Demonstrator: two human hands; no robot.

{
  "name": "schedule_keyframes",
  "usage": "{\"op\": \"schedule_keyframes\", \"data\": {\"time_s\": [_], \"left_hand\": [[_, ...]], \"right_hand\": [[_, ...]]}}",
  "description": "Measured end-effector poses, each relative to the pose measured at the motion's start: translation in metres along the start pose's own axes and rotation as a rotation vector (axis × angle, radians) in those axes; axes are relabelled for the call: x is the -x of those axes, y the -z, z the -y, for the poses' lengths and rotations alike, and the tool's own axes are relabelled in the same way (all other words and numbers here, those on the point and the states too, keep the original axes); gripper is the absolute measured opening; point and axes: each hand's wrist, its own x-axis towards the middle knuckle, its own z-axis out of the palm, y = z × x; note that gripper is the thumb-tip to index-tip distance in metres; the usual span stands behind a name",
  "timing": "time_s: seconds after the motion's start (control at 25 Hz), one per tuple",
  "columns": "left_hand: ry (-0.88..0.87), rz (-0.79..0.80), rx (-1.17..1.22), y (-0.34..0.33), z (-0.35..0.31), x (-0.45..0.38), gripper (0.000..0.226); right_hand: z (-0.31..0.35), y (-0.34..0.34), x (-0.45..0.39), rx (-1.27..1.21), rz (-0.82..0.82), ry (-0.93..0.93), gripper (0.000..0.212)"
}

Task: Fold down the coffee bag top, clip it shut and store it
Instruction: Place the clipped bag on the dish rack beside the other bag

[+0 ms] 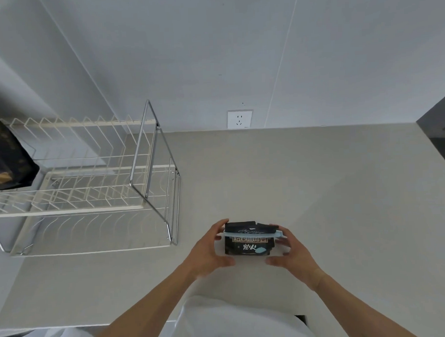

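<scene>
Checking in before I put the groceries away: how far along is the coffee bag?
Done: the coffee bag has its top folded, with the blue clip across it. In hand: left hand and right hand hold its sides above the counter. Left: storing it.

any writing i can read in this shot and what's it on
"炭火": large white characters on the front of the black coffee bag, held between the left hand and right hand.
A line of larger characters under the pale blue clip: partly covered, not readable.
Script on the bag's folded top: too small.
Dark bag at the left edge: blurred.
</scene>
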Motion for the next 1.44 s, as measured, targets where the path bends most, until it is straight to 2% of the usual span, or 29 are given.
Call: {"op": "schedule_keyframes", "data": {"time_s": [0.2, 0.52, 0.72, 1.04, 1.28, 1.44], "left_hand": [[0.073, -0.087, 0.021, -0.008, -0.006, -0.011, 0.078], [0.105, -0.139, 0.012, -0.006, -0.03, 0.0, 0.073], [-0.025, -0.123, -0.021, 0.014, -0.07, 0.026, 0.071], [-0.254, -0.17, 0.015, 0.077, -0.153, 0.081, 0.07], [-0.432, -0.182, 0.053, 0.157, -0.181, 0.122, 0.063], [-0.478, -0.219, 0.074, 0.21, -0.175, 0.145, 0.062]], "right_hand": [[0.009, -0.004, -0.007, -0.032, -0.022, -0.017, 0.069], [0.021, 0.007, 0.005, -0.092, 0.02, 0.032, 0.064], [0.057, 0.033, 0.03, -0.123, 0.012, 0.138, 0.062], [0.165, 0.053, 0.077, -0.094, -0.027, 0.358, 0.053], [0.25, 0.019, 0.099, -0.083, -0.051, 0.541, 0.053], [0.291, -0.023, 0.098, -0.057, -0.042, 0.596, 0.048]]}}
